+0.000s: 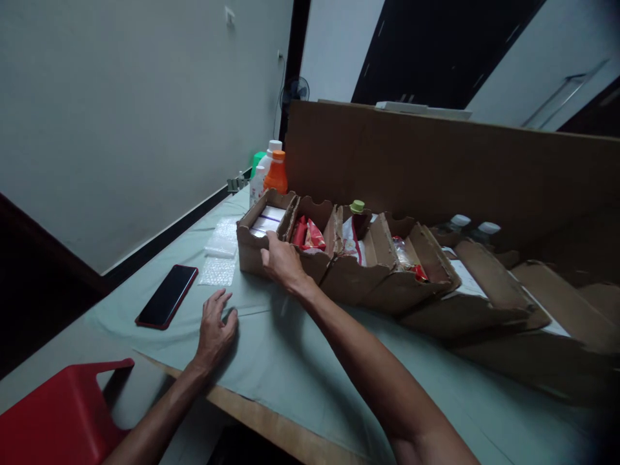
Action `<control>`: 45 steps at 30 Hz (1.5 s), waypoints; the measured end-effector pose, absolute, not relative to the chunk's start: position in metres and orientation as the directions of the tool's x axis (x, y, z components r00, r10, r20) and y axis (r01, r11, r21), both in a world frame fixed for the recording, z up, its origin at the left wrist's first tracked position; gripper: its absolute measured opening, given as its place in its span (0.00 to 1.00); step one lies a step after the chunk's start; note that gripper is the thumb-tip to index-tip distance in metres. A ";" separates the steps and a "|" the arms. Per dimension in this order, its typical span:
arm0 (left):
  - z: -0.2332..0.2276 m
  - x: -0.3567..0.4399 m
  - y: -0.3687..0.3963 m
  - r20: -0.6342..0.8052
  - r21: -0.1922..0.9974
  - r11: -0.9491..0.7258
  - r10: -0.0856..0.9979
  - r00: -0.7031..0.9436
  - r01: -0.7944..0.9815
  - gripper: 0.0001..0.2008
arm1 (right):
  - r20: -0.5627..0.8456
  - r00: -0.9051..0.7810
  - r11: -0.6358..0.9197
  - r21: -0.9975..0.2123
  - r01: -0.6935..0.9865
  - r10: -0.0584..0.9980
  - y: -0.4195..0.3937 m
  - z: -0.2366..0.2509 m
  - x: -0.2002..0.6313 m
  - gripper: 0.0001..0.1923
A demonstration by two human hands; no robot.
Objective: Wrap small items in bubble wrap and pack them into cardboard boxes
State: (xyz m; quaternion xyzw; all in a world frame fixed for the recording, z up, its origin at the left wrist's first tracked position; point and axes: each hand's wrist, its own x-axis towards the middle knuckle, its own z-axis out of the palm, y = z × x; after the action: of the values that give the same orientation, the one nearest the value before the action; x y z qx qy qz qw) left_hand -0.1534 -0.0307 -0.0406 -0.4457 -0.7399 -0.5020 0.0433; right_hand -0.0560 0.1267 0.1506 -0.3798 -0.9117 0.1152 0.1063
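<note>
Right hand (281,259) grips the front wall of the cardboard divider tray (252,248) at its leftmost compartment — fingers curled over the rim. Left hand (214,329) lies flat, fingers spread, on the table (290,361) near a phone (167,296). Tray sits mid-table.

Two bare forearms in view, no sleeves reaching wrists. Left hand (214,330): no ring, watch or glove visible; fingers slim, knuckles and tendons marked. Right hand (282,261): likewise unadorned, wrist bare. Right forearm long, lean, veins faintly showing; upper arm out of frame.
</note>
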 end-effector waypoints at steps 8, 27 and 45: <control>-0.024 -0.159 -0.035 0.270 0.961 -0.071 0.439 -0.857 0.266 0.24 | 0.095 -0.756 0.740 -0.312 0.596 0.648 0.084 0.143 -0.030 0.12; -0.019 -0.079 -0.110 -0.031 0.959 0.152 0.893 -0.448 0.238 0.33 | 0.133 -0.468 0.335 -0.863 0.379 0.874 0.000 0.068 0.262 0.40; -0.004 -0.084 -0.014 0.291 0.768 0.052 0.860 -0.419 0.638 0.16 | 0.202 -0.092 0.212 -0.729 0.651 0.975 0.027 -0.015 0.302 0.22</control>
State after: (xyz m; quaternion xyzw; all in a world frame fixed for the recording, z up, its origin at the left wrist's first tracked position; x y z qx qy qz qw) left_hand -0.0843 -0.0136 -0.0036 -0.5243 -0.7144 -0.4464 -0.1240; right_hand 0.3019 0.0266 -0.0146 -0.5810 -0.6996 0.2375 0.3416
